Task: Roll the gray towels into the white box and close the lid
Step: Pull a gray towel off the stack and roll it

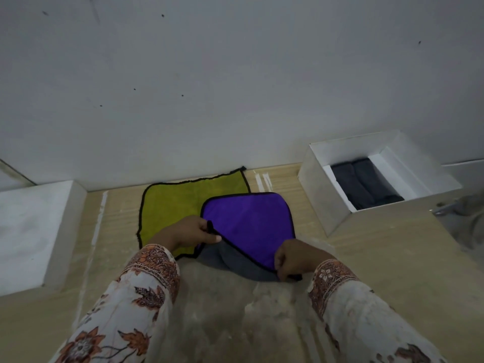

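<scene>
Towels, gray, rolled: two dark rolls [366, 183] lie side by side inside the white box [323, 197], far right on the table.
Towel in hand: one cloth [248, 226], purple on its upper face and gray on the underside, near the middle of the table, its near edge lifted off the surface.
Towel waiting: one cloth [180, 205], yellow-green side up, lying flat just left of and partly under the purple one; its underside is not visible.
Left hand [193, 233]: fingers curled, pinching the black-trimmed left corner of the purple cloth.
Right hand [290, 260]: fingers curled tight on the near right corner of the same cloth.
Box: one, open, no lid on it.
Lid: probably the one flat white slab [34, 231] at the near left, well apart from the box.
Table [392, 258]: pale wood grain, against a white wall.
Done, by my reading: two towels rolled and boxed.
Left, by my reading: roll and box the held cloth, then the yellow-green one, then fit the lid.
Count: two boxed rolls, two loose cloths, one box, one lid, two hands.
</scene>
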